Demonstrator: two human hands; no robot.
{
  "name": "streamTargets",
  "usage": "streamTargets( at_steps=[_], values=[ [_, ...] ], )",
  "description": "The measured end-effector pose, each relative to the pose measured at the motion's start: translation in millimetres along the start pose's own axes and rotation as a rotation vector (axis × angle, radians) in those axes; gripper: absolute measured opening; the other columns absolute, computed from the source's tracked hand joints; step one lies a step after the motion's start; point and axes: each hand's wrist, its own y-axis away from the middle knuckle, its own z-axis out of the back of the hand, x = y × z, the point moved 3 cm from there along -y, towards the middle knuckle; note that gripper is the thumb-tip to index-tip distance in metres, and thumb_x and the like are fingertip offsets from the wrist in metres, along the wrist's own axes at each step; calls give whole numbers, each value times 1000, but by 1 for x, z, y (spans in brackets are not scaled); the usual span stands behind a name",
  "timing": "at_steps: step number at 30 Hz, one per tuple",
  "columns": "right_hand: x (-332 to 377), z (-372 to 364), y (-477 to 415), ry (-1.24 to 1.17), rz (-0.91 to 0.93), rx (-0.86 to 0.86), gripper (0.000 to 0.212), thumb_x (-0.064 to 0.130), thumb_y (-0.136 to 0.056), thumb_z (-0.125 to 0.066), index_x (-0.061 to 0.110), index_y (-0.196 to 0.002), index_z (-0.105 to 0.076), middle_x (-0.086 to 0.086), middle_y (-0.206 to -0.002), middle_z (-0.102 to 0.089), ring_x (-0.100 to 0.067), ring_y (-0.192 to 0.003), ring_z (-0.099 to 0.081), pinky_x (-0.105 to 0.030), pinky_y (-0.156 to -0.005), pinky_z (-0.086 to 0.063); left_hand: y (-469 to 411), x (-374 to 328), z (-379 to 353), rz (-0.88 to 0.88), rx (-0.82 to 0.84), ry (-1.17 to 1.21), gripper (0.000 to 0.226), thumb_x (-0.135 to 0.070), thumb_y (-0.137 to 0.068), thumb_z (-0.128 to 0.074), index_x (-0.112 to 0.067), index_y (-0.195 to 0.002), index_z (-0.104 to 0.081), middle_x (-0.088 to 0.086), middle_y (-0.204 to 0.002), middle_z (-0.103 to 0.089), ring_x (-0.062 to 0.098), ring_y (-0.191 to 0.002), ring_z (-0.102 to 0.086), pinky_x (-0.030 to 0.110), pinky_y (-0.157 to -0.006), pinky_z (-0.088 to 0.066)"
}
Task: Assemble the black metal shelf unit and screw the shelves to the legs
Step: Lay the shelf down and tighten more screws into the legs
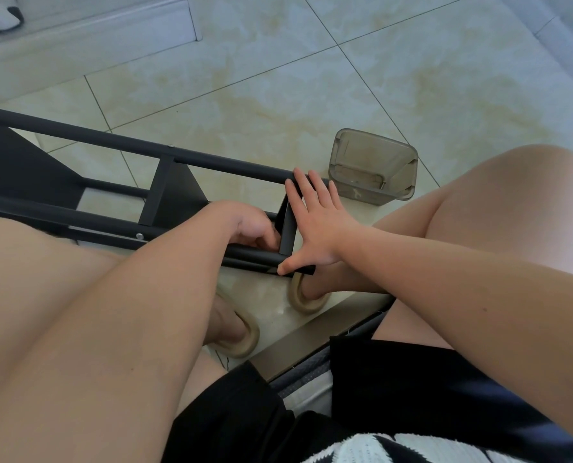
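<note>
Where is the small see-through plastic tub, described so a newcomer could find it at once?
The black metal shelf unit lies on its side across the cream marbled tile floor. Follow its upper leg tube to the end where the spread right hand rests; just past it stands the translucent grey rectangular plastic tub. It alone is see-through and open-topped.

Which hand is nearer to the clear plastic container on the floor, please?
Right. The right hand lies spread on the shelf unit at its end, fingertips just left of the container; the left hand is farther, curled inside the unit.
</note>
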Motion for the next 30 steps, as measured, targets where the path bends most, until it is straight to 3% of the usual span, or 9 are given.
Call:
streamTargets(
  at_steps=[5,10,15,19,22,28,30],
  values=[
    [0,0,0,-2,1,-6,154,94,-58,-59,8,-158,20,-13,-163,31,-35,-150,29,-55,-124,10,1,-2,0,19,-65,-53,10,-15,-86,-66,-8,-80,-70,7,-84,-68,22,-84,-60,37,-90,-46],
    [0,0,0,-4,1,-6,154,94,-58,-59,8,-157,21,-13,-163,30,-35,-150,28,-55,-123,11,1,-4,-1,6,-14,-46,12,-10,-90,-61,-8,-87,-73,9,-90,-71,25,-96,-63,39,-103,-45],
    [-1,0,0,-2,-1,-10,154,94,-58,-59,8,-157,21,-13,-163,31,-35,-150,29,-54,-123,12,2,-2,0,-4,11,2,23,-1,-90,-56,-13,-84,-75,7,-88,-72,22,-87,-64,35,-94,-46],
    [0,0,0,-3,-3,-7,154,94,-58,-60,9,-157,21,-13,-163,31,-35,-150,29,-54,-123,12,3,-3,-2,16,0,-32,14,-9,-90,-58,-8,-86,-72,8,-89,-70,23,-88,-61,36,-96,-44],
    [1,0,1,-6,-2,-7,154,93,-59,-60,8,-157,21,-13,-163,31,-35,-150,29,-55,-123,11,2,-4,0,29,-52,-67,14,-12,-90,-61,-8,-78,-67,7,-80,-66,22,-79,-58,31,-84,-44],
    [0,0,1,-1,-2,-6,153,94,-59,-59,8,-157,21,-13,-163,31,-35,-150,29,-54,-123,11,0,-4,-1,4,-11,-47,11,-6,-90,-59,-7,-86,-69,12,-89,-64,26,-90,-56,39,-97,-44],
    [1,0,1,-4,-2,-7,153,94,-59,-59,8,-157,22,-13,-163,31,-35,-150,29,-54,-123,11,0,-3,0,-6,-4,-22,15,-2,-90,-57,-8,-88,-70,14,-93,-64,27,-92,-56,37,-95,-43]
  ],
)
